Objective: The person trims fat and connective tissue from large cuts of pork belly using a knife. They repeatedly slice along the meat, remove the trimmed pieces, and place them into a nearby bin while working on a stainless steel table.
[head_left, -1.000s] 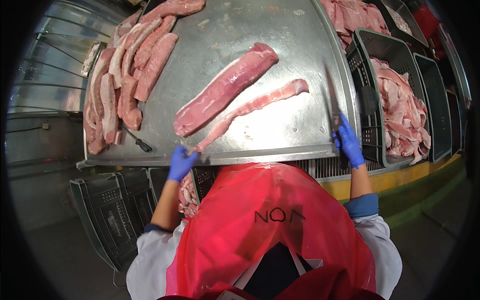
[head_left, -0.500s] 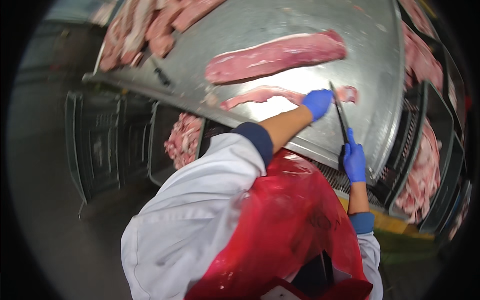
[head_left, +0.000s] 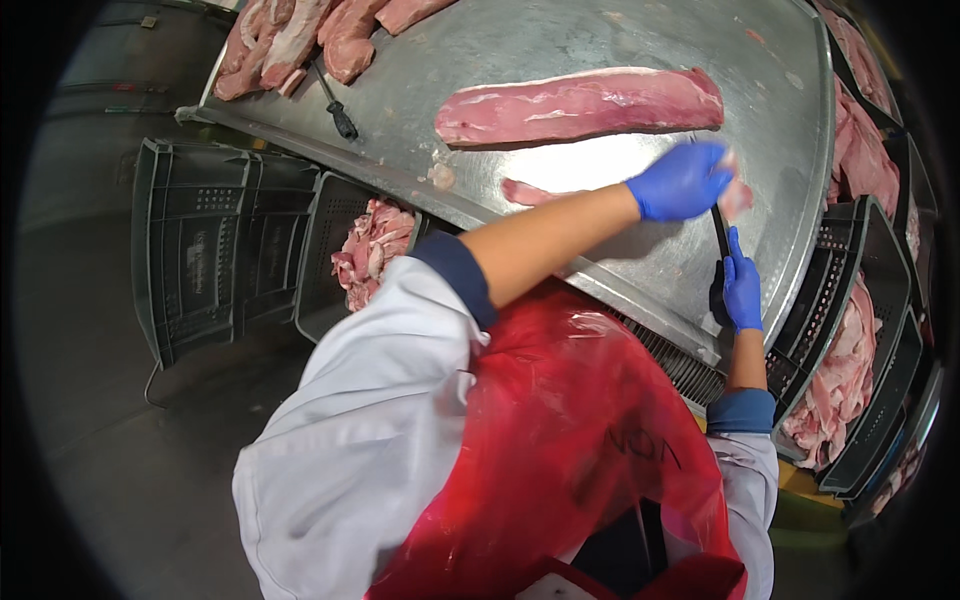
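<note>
1. The thin strip of meat [head_left: 528, 192] lay on the near part of the worktop [head_left: 400, 85], its left end just beyond your left forearm [head_left: 555, 232]; a pale end [head_left: 738, 200] showed at the right. Your arm and hand hid whether the two were joined.
2. Your left hand [head_left: 682, 182] was curled shut, seemingly gripping the meat beside that pale end.
3. Your right hand [head_left: 742, 290], nearer and farther right, was closed around the handle of a knife [head_left: 722, 235], its blade pointing far, just beside your left fingers. You seemed to be working the strip's right end at the blade; the next move called for a firm hold with those fingers clear of the edge.
4. Just beyond lay a thick pink loin [head_left: 580, 108], touched by neither of the hands.
5. At the far left were more meat pieces [head_left: 290, 40] and a black-handled tool [head_left: 342, 120].
6. Off the worktop, a left crate [head_left: 318, 255] and a right crate [head_left: 843, 290] held trimmings.
</note>
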### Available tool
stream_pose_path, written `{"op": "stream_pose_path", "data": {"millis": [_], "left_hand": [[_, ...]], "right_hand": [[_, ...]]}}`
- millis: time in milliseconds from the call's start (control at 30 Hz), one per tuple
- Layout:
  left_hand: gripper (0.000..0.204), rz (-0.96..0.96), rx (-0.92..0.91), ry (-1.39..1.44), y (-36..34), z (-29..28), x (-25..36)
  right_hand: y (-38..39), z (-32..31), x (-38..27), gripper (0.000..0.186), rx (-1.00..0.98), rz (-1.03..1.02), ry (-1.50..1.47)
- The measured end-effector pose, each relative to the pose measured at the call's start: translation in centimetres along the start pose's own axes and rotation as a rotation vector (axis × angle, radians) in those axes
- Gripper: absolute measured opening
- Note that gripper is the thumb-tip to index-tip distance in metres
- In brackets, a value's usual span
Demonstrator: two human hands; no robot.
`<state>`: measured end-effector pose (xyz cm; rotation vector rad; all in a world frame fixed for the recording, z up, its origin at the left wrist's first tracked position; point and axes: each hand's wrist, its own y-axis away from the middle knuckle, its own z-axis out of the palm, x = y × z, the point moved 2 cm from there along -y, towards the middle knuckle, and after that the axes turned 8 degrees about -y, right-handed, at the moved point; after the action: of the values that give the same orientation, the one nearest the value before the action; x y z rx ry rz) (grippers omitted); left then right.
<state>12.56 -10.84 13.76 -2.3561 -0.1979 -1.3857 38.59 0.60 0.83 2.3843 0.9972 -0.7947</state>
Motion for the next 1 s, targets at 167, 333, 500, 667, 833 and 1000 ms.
{"op": "stream_pose_path", "data": {"millis": [167, 333, 500, 667, 833, 1000], "left_hand": [[0.023, 0.089, 0.248, 0.31, -3.7, -10.8, 10.9], [0.021, -0.135, 0.439, 0.154, 5.9, -17.5, 7.4], [0.038, -0.666, 0.191, -0.223, 23.8, -14.8, -7.7], [0.057, -0.256, 0.155, -0.797, 20.9, -9.9, -10.6], [0.04, -0.496, 0.003, -0.855, 12.1, -1.9, -11.6], [0.018, -0.335, -0.13, -0.796, 14.6, 1.0, -10.4]], "right_hand": [[3.9, -3.2, -1.4, 0.053, -0.134, 0.202, -0.477], [8.4, -2.4, 2.0, 0.055, -0.089, 0.322, -0.955], [10.6, -3.3, 2.1, 0.047, -0.043, 0.418, -1.309], [10.2, -3.9, 3.1, 0.036, -0.023, 0.403, -1.678], [5.1, -0.7, -3.3, 0.051, 0.059, 0.191, -0.764], [4.9, 1.4, -9.6, 0.052, -0.167, -0.242, -0.167]]}}
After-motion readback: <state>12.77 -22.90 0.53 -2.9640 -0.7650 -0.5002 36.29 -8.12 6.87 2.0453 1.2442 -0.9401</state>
